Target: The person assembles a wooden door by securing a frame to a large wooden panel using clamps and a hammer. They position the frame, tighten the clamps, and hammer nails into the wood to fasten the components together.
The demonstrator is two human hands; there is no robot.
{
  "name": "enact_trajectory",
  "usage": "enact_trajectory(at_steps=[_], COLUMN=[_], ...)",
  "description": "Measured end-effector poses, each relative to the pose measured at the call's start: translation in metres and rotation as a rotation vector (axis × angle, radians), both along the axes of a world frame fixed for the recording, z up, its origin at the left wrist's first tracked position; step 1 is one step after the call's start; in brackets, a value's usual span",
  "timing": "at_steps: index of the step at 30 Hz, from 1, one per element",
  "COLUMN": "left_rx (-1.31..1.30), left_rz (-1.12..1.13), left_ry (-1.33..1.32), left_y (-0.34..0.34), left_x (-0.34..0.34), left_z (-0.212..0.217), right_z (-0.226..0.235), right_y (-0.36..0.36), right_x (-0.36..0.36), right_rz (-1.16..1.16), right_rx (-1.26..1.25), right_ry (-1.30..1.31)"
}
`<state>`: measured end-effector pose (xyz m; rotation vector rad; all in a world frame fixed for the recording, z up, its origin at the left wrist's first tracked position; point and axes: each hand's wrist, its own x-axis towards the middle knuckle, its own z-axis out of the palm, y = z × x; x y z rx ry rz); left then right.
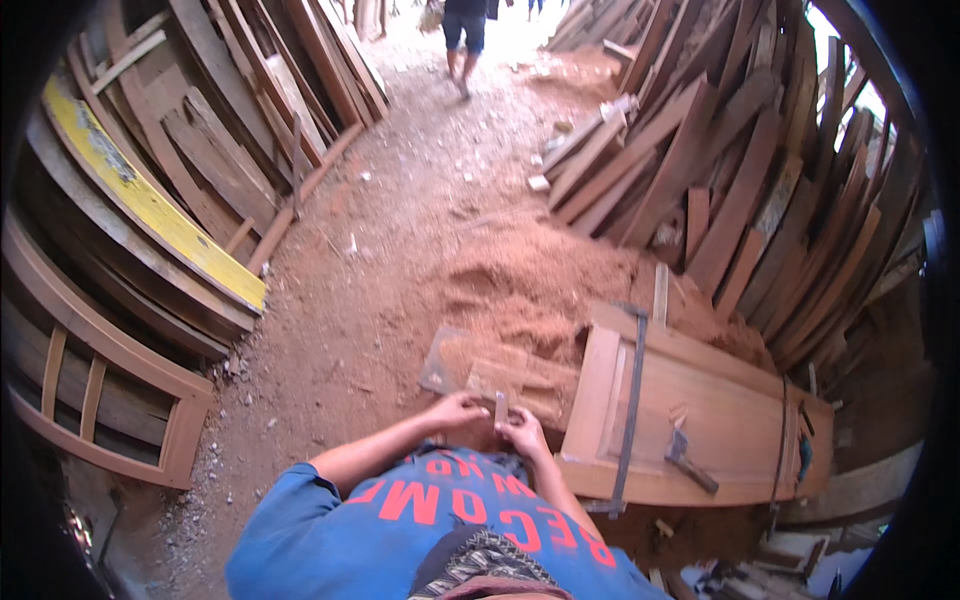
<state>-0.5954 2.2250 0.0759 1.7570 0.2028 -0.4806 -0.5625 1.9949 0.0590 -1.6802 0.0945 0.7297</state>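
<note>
Blue-shirted, I pinched a small wooden strip (501, 406) between both hands: left hand (455, 411) curled narrow, right hand (522, 432) fingertips closed below. It looked light, stiff, splintery.

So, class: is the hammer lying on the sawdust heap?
No: the hammer lies on the clamped wooden door panel, right of the sawdust heap.

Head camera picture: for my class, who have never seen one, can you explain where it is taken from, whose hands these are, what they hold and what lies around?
A wide camera on a person's head looks down, so edges bend. Their left hand and right hand come from below and pinch a small wooden piece. Right of them a wooden door panel lies flat, bound by metal clamps, with a hammer on it. Sawdust covers the ground; planks lean along both sides. Another person walks far ahead.
</note>
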Motion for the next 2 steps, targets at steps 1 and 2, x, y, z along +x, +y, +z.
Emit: enact_trajectory(at_steps=[1,2], left_rx=[0.05,0.066], left_rz=[-0.062,-0.062], left_ry=[-0.045,-0.039], left_y=[0.014,0.017], left_x=[-0.003,-0.002], left_z=[-0.006,0.01], right_z=[-0.03,-0.083], right_y=[-0.003,-0.031], right_x=[0.003,0.007], right_rz=[0.02,0.082], right_rx=[-0.13,-0.203], right_ry=[-0.026,-0.001])
